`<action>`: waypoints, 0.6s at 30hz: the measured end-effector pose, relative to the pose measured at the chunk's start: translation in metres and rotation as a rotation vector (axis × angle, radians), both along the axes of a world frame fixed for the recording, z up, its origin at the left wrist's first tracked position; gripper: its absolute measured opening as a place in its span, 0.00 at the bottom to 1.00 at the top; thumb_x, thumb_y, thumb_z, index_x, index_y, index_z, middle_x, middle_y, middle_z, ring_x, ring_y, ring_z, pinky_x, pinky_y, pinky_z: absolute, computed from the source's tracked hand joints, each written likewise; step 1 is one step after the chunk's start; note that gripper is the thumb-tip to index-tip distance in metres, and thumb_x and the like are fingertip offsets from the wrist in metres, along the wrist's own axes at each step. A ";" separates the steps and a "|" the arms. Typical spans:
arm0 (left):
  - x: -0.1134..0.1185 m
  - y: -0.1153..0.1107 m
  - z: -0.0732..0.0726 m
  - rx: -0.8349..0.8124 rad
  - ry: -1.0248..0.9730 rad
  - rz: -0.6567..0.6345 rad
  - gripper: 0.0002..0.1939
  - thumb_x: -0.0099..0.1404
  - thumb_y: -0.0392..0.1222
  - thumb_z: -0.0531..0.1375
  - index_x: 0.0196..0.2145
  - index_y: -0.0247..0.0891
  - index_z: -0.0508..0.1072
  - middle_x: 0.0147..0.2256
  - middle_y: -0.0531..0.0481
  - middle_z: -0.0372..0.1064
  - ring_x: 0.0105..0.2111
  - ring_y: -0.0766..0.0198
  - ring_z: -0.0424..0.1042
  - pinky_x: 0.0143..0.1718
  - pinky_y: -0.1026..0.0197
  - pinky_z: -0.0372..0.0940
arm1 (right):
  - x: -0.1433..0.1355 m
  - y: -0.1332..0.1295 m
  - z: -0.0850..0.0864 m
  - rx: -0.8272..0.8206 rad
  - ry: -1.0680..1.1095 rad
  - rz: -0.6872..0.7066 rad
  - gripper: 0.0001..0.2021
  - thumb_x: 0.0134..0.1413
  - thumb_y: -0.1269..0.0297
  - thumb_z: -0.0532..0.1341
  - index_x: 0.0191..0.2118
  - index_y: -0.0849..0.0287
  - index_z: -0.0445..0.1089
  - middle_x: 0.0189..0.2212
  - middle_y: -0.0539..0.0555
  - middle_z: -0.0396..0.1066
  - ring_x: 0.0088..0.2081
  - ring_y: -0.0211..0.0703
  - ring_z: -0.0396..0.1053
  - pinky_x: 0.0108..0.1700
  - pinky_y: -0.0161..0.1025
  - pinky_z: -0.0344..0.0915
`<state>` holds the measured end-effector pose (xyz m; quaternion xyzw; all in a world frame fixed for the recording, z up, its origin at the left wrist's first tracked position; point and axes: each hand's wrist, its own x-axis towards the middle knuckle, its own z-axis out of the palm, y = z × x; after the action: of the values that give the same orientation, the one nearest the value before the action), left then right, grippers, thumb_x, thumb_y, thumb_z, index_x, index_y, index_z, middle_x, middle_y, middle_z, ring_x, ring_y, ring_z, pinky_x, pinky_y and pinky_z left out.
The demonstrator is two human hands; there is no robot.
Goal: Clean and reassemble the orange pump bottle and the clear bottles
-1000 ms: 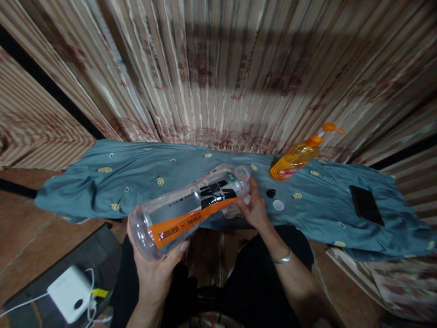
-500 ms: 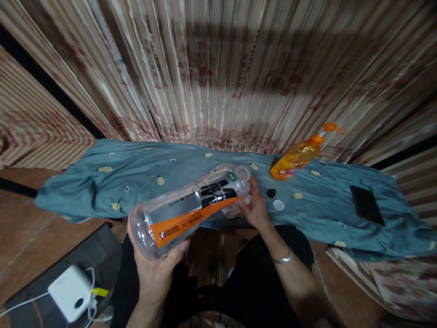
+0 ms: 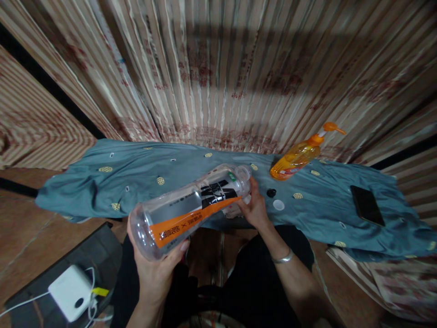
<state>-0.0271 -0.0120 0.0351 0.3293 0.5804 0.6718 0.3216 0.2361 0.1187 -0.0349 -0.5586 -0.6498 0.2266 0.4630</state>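
A large clear plastic bottle [image 3: 191, 209] with an orange, black and grey label is held tilted across my lap, its neck up and to the right. My left hand [image 3: 157, 264] is wrapped round its base, thumb along the underside. Around the neck end, my right hand [image 3: 254, 205] grips with its fingers partly hidden behind the bottle. Just right of that hand, a small black cap [image 3: 271, 192] and a white disc [image 3: 279, 205] lie on the cloth. Something pale and crumpled [image 3: 233, 210] shows partly beneath the bottle.
A blue-green patterned cloth [image 3: 136, 168] covers the narrow table. An orange pump bottle [image 3: 295, 159] stands at the back right, and a black phone [image 3: 367, 205] lies farther right. At lower left, a white device with cables [image 3: 70, 291] rests on a dark surface. A striped curtain [image 3: 218, 68] hangs behind.
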 end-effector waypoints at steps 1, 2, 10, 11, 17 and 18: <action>0.002 0.000 0.002 -0.003 -0.001 0.004 0.72 0.45 0.53 0.90 0.81 0.47 0.64 0.78 0.34 0.66 0.78 0.31 0.68 0.80 0.31 0.64 | 0.000 0.000 0.000 0.001 -0.001 0.000 0.41 0.66 0.37 0.68 0.76 0.53 0.65 0.54 0.64 0.88 0.48 0.68 0.89 0.47 0.56 0.87; 0.003 -0.001 0.003 -0.007 0.001 0.008 0.72 0.45 0.53 0.90 0.81 0.46 0.64 0.79 0.33 0.66 0.79 0.30 0.67 0.80 0.31 0.64 | 0.000 0.000 0.000 -0.001 -0.003 0.001 0.40 0.66 0.37 0.68 0.76 0.53 0.65 0.53 0.63 0.88 0.48 0.68 0.89 0.47 0.56 0.87; 0.002 -0.001 0.003 -0.013 0.016 0.012 0.73 0.45 0.54 0.90 0.81 0.46 0.63 0.80 0.33 0.63 0.80 0.29 0.65 0.82 0.30 0.61 | 0.001 0.000 0.000 -0.015 -0.015 0.004 0.43 0.66 0.37 0.69 0.77 0.57 0.64 0.57 0.68 0.87 0.53 0.71 0.89 0.51 0.61 0.88; 0.002 -0.001 0.003 -0.015 0.013 0.011 0.73 0.45 0.54 0.90 0.81 0.46 0.63 0.81 0.33 0.63 0.80 0.29 0.65 0.82 0.30 0.61 | 0.001 0.000 -0.001 -0.006 -0.014 0.003 0.43 0.66 0.37 0.69 0.77 0.56 0.64 0.57 0.68 0.87 0.52 0.71 0.89 0.51 0.60 0.88; 0.004 -0.001 0.003 -0.011 0.011 0.009 0.71 0.44 0.54 0.90 0.80 0.48 0.65 0.79 0.35 0.65 0.79 0.31 0.67 0.81 0.31 0.63 | 0.001 0.001 -0.001 0.004 -0.022 -0.001 0.42 0.66 0.37 0.69 0.76 0.55 0.65 0.52 0.65 0.89 0.47 0.68 0.90 0.47 0.57 0.88; 0.004 -0.001 0.003 -0.009 0.010 0.015 0.71 0.44 0.54 0.90 0.80 0.48 0.65 0.79 0.35 0.65 0.79 0.31 0.67 0.81 0.31 0.62 | 0.001 0.001 -0.001 0.002 -0.021 -0.003 0.42 0.66 0.37 0.69 0.76 0.54 0.65 0.52 0.64 0.89 0.46 0.68 0.90 0.46 0.57 0.88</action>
<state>-0.0230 -0.0127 0.0383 0.3270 0.5876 0.6697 0.3151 0.2375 0.1192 -0.0362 -0.5614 -0.6539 0.2194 0.4573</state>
